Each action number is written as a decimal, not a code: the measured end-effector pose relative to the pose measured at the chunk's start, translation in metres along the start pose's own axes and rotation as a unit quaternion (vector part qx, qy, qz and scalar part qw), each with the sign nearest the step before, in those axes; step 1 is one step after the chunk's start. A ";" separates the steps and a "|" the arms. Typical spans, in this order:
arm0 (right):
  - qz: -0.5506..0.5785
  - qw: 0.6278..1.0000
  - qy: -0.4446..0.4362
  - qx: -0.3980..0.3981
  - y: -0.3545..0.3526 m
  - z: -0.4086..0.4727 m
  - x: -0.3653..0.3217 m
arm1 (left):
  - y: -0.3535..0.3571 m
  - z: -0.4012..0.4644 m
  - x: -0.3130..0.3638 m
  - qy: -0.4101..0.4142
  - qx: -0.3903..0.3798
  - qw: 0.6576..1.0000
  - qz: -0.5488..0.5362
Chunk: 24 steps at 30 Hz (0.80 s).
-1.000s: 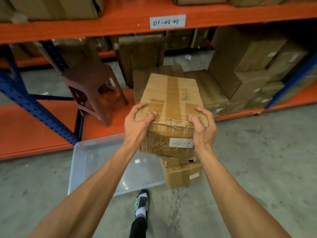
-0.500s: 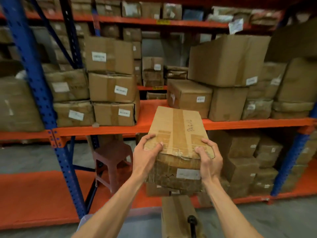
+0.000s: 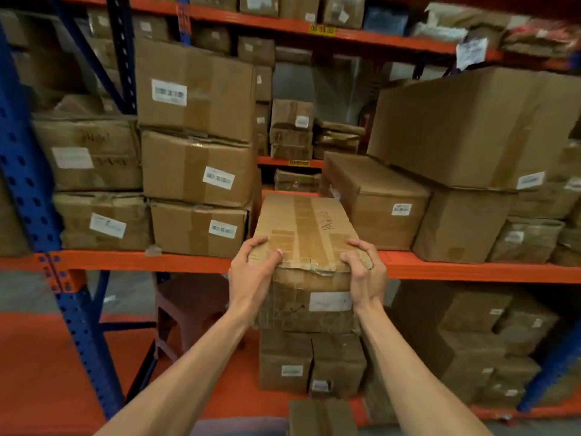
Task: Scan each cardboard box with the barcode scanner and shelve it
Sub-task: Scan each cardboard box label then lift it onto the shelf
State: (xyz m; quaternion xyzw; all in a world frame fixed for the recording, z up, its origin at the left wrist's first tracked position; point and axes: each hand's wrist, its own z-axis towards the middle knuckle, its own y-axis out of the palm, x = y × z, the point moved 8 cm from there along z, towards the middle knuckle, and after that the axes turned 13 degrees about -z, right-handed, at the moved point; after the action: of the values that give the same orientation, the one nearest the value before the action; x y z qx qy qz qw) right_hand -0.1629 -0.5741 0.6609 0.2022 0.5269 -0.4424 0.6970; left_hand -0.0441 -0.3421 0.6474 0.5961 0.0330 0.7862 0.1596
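Head view shows both hands holding a taped cardboard box point(image 3: 306, 234) at the level of the orange middle shelf point(image 3: 141, 261) of a blue-and-orange rack. The left hand point(image 3: 251, 272) wraps the box's near left corner, fingers curled over the top edge; the right hand point(image 3: 366, 272) grips the near right corner the same way. The box's far end reaches over the shelf's front beam, into the gap between a stack of three labelled boxes point(image 3: 198, 171) on the left and a low labelled box point(image 3: 377, 196) on the right; whether its underside rests on the shelf I cannot tell. A white label point(image 3: 330, 302) sits on its near face, and handwriting on top is too blurred to read. A reddish stool point(image 3: 188, 306) stands below on the lower level, beside more boxes.
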 end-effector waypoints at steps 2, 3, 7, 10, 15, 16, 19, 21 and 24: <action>-0.001 1.000 0.008 0.002 0.024 0.022 0.020 | 0.002 0.028 -0.022 -0.006 -0.002 1.000 0.021; 0.003 1.000 0.013 0.008 0.034 0.033 0.028 | 0.004 0.042 -0.029 -0.006 -0.004 0.999 0.035; -0.009 1.000 0.019 0.011 0.064 0.082 0.041 | 0.016 0.091 -0.040 0.016 0.008 0.997 0.069; -0.003 1.000 0.012 0.005 0.081 0.112 0.050 | 0.026 0.120 -0.049 0.050 0.013 0.994 0.092; -0.076 0.996 -0.005 -0.035 0.097 0.157 0.062 | 0.055 0.149 -0.038 0.298 0.035 0.884 0.358; -0.111 0.992 -0.007 -0.054 0.096 0.163 0.064 | 0.070 0.145 -0.033 0.379 0.011 0.829 0.412; -0.285 0.946 -0.153 -0.041 0.083 0.159 0.053 | 0.096 0.132 -0.038 0.459 -0.112 0.728 0.497; -0.338 0.879 -0.335 -0.029 0.083 0.125 0.050 | 0.091 0.123 -0.052 0.414 -0.171 0.694 0.564; -0.397 0.808 -0.432 -0.054 0.095 0.094 0.084 | 0.082 0.124 -0.062 0.365 -0.198 0.660 0.627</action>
State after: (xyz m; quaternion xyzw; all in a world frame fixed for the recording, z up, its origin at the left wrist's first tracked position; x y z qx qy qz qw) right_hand -0.0271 -0.6285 0.6011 -0.2743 0.2285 -0.6934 0.6259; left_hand 0.0707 -0.4551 0.6456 0.0956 -0.4492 0.8426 -0.2814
